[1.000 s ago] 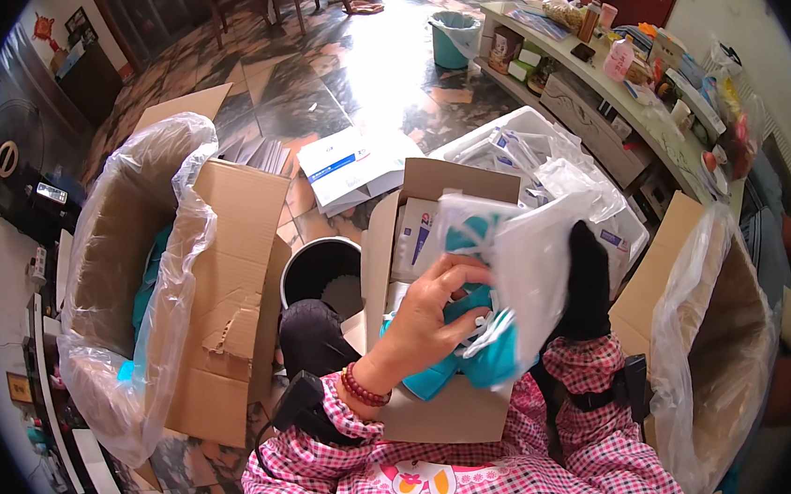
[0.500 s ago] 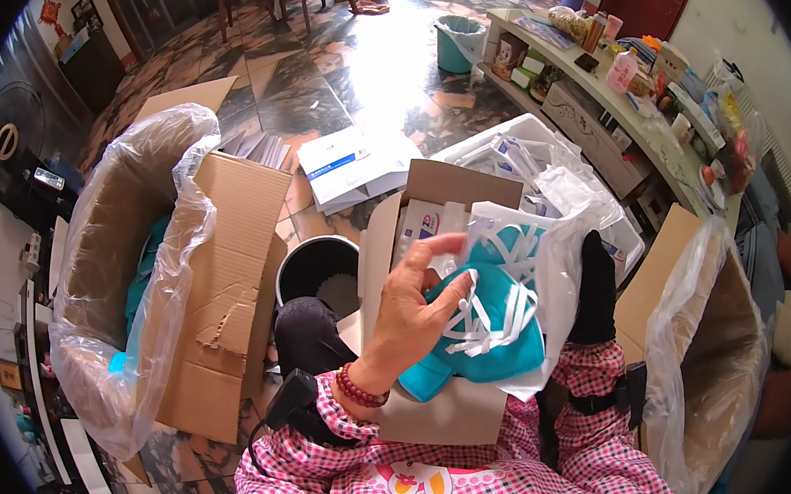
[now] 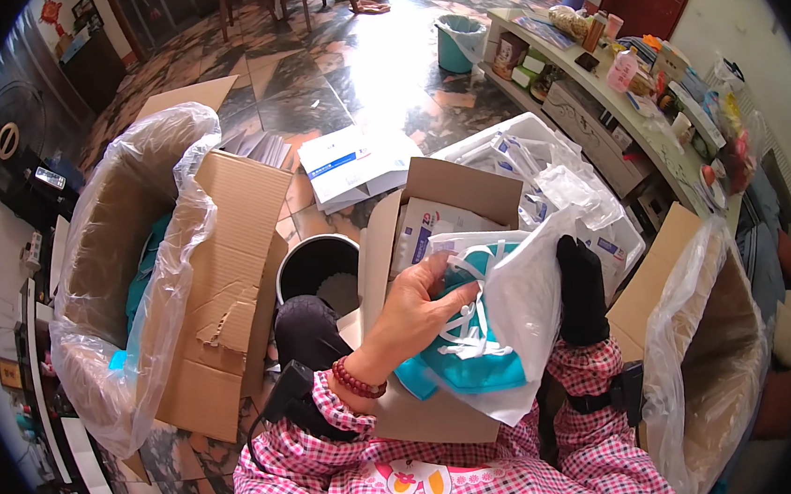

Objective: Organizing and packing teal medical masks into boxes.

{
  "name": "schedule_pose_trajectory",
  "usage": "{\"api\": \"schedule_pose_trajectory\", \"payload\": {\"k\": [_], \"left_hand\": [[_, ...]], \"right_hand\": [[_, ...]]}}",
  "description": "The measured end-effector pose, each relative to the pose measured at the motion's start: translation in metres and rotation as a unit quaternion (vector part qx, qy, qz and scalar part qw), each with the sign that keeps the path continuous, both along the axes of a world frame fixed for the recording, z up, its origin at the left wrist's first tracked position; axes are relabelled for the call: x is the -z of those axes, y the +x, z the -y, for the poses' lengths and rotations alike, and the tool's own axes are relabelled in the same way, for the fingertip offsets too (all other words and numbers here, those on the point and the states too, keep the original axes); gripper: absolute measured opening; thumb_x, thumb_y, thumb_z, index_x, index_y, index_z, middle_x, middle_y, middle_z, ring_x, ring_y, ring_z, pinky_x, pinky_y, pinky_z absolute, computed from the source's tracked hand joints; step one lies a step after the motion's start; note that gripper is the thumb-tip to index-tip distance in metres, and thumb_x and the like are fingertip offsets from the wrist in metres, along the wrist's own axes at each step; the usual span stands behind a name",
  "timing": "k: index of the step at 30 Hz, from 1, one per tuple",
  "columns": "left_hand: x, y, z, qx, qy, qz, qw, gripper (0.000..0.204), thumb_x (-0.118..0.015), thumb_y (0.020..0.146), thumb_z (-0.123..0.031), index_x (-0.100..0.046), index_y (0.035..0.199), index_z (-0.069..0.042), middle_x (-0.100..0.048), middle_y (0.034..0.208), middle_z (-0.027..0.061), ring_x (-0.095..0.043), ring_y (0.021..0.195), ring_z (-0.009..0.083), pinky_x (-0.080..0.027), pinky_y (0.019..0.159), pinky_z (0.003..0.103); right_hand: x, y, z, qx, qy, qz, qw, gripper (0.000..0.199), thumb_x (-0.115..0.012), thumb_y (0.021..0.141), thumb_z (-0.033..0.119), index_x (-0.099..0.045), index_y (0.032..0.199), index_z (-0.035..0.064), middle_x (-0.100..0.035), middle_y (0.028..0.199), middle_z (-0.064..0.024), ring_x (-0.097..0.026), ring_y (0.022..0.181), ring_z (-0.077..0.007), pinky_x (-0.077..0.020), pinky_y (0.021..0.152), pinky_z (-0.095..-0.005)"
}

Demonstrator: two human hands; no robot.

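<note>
A: Biggest things first: on the left stands a tall cardboard box point(image 3: 222, 298) lined with a clear plastic bag point(image 3: 132, 252), with something teal down inside it. On the far right there's a second lined box point(image 3: 706, 349).

B: And dead centre, an open carton point(image 3: 446, 204) right in front of the person, flat packets stacked inside. Between the carton and the left box sits a dark round bin point(image 3: 319, 264). Behind the carton there's a white tray point(image 3: 517, 145) of clear wrapped packs.

A: Now the hands. The right hand point(image 3: 583, 292), in a black glove, grips the edge of a white plastic bag point(image 3: 527, 306), fingers closed on it, holding it up above the carton.

B: The left hand point(image 3: 413, 314) is bare, red bead bracelet at the wrist. Its fingers are bent and pinched on the teal masks point(image 3: 465, 361) with white straps, which sit half inside that bag, over the carton's near flap.
</note>
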State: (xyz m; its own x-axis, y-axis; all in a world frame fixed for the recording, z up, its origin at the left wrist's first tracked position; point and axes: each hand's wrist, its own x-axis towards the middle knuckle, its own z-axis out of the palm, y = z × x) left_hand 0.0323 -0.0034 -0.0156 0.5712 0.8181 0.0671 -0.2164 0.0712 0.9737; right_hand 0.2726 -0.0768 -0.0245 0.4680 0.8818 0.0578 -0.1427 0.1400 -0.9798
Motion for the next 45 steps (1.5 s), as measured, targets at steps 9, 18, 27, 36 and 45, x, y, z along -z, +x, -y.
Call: {"api": "schedule_pose_trajectory", "payload": {"k": [9,18,27,36,45], "left_hand": [[-0.008,-0.024,-0.010,0.066,-0.153,0.001,0.986,0.036,-0.077,0.089,-0.004,-0.065,0.123,-0.001,-0.073,0.105,0.0042,-0.068,0.087,0.0078,-0.056,0.075,0.022],[0.004,-0.053,-0.038,-0.087,-0.117,0.045,0.988,0.019,-0.072,0.096,-0.015,-0.070,0.112,-0.004,-0.073,0.094,0.0011,-0.066,0.078,0.0058,-0.054,0.069,0.023],[0.024,-0.036,-0.047,-0.092,-0.210,0.142,0.963,0.035,-0.062,0.103,-0.034,-0.066,0.113,-0.001,-0.074,0.100,0.0091,-0.073,0.082,0.0155,-0.060,0.072,0.027],[0.055,-0.060,-0.052,0.034,-0.394,0.468,0.791,0.033,-0.059,0.102,-0.021,-0.059,0.133,-0.007,-0.064,0.121,0.0090,-0.053,0.075,0.0141,-0.046,0.063,0.021],[0.071,-0.098,-0.032,0.034,-0.439,0.518,0.733,0.025,-0.060,0.098,-0.016,-0.057,0.115,0.001,-0.055,0.105,0.0122,-0.053,0.074,0.0135,-0.046,0.061,0.023]], "right_hand": [[0.015,0.067,0.000,0.084,-0.023,0.371,0.925,0.033,-0.063,0.099,0.020,-0.065,0.124,-0.0013,-0.070,0.107,-0.0087,-0.067,0.095,-0.0210,-0.0543,0.082,-0.0347],[0.073,0.225,0.004,0.409,-0.224,0.251,0.848,0.034,-0.056,0.098,0.007,-0.064,0.130,-0.0014,-0.068,0.126,-0.0117,-0.067,0.113,-0.0224,-0.0533,0.096,-0.0346],[0.063,0.073,0.032,0.016,-0.005,0.149,0.989,0.034,-0.061,0.096,0.009,-0.063,0.128,-0.0029,-0.071,0.118,-0.0105,-0.069,0.106,-0.0215,-0.0540,0.094,-0.0346],[0.003,-0.030,0.061,-0.030,-0.169,0.435,0.884,0.037,-0.076,0.083,0.015,-0.070,0.118,0.0024,-0.073,0.107,-0.0186,-0.071,0.097,-0.0333,-0.0557,0.087,-0.0396],[-0.041,-0.035,0.059,0.082,-0.033,0.363,0.928,0.027,-0.063,0.098,0.017,-0.064,0.120,0.0014,-0.069,0.109,-0.0118,-0.068,0.102,-0.0235,-0.0559,0.089,-0.0357]]}}
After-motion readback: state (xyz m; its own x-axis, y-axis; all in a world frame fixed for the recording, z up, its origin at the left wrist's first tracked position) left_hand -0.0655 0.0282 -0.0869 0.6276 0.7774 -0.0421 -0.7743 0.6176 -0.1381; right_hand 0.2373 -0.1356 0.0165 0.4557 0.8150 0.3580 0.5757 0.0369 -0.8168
